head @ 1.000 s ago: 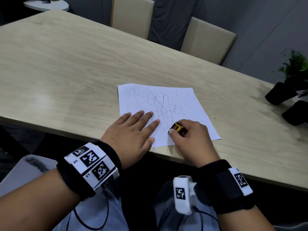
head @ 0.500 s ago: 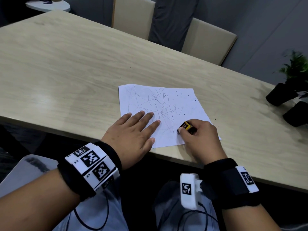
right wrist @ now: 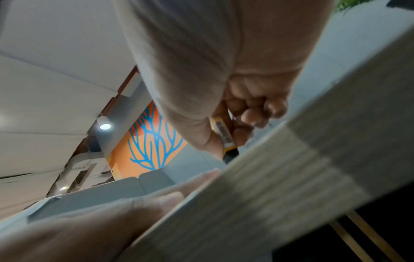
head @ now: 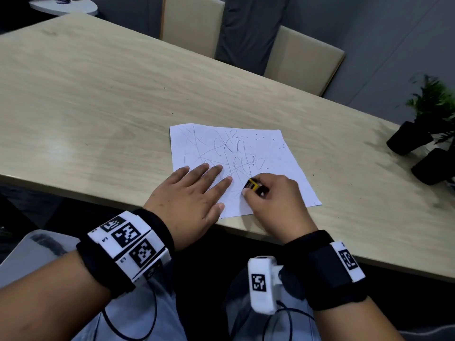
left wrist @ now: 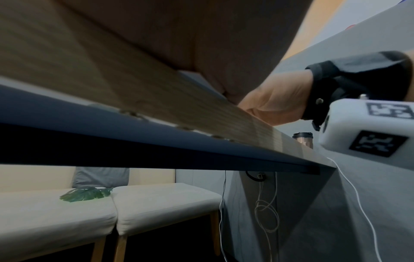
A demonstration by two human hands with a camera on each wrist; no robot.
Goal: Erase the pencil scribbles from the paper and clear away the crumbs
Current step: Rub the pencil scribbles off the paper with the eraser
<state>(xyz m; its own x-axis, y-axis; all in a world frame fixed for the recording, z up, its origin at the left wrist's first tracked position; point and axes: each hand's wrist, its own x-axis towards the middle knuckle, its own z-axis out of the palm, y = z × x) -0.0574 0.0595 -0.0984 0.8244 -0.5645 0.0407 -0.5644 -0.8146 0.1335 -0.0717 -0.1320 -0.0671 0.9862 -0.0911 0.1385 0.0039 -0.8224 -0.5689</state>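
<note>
Left hand (head: pixel 189 193): flat, fingers spread straight, pressing the near-left part of the paper (head: pixel 283 166).
Right hand (head: pixel 273 193): curled round the eraser (head: pixel 251 185), yellow sleeve, dark tip down on the sheet's near middle.
Paper: one thin sheet near the edge of the table (head: pixel 98 107); light, limp, likely to crease or slide unless pinned close to the rubbing.
Scribbles (head: pixel 231 153): mostly unerased, centre and left.
Eraser: small, soft, grippy; best pinched by the sleeve.
Crumbs (head: pixel 282 147): dark specks at far right, light enough to brush off.
Plants (head: pixel 418 129): far right.
</note>
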